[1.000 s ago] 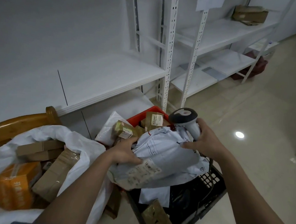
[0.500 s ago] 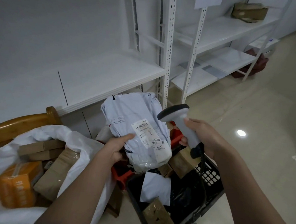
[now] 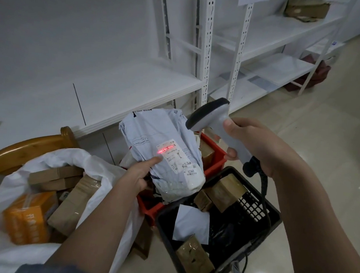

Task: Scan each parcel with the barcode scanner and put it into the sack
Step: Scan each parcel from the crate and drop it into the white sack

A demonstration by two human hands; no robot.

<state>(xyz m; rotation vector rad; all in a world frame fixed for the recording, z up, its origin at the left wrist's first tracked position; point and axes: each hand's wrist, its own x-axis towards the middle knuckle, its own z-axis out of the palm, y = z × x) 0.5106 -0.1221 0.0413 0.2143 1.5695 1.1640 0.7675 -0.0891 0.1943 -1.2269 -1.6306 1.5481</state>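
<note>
The scanning step is in hand: the left hand [image 3: 137, 176] grips a pale poly-mailer parcel [image 3: 165, 154] by its lower left edge, thumb lying on the front, and holds it upright in the air above the red crate [image 3: 214, 160], while the right hand [image 3: 257, 146] is wrapped round the grip of the barcode scanner [image 3: 214, 117], up and to the right of the parcel. A red scan line [image 3: 166, 150] falls across the top of the shipping label [image 3: 177, 157], so the read looks to be in progress. The next move, as I judge it, calls for carrying the parcel left and down into the open mouth of the white sack [image 3: 49, 191], which sits to the left of the crate, with the scanner kept clear of its coiled cable [image 3: 264, 197]. By count: one scanner, one parcel held, one sack holding one orange box [image 3: 28, 221] and at least three brown cartons [image 3: 54, 177], though more may be hidden; one red crate and one black basket [image 3: 256, 222] just in front of it, with about four small brown parcels and one white envelope [image 3: 191, 222] showing inside.
</note>
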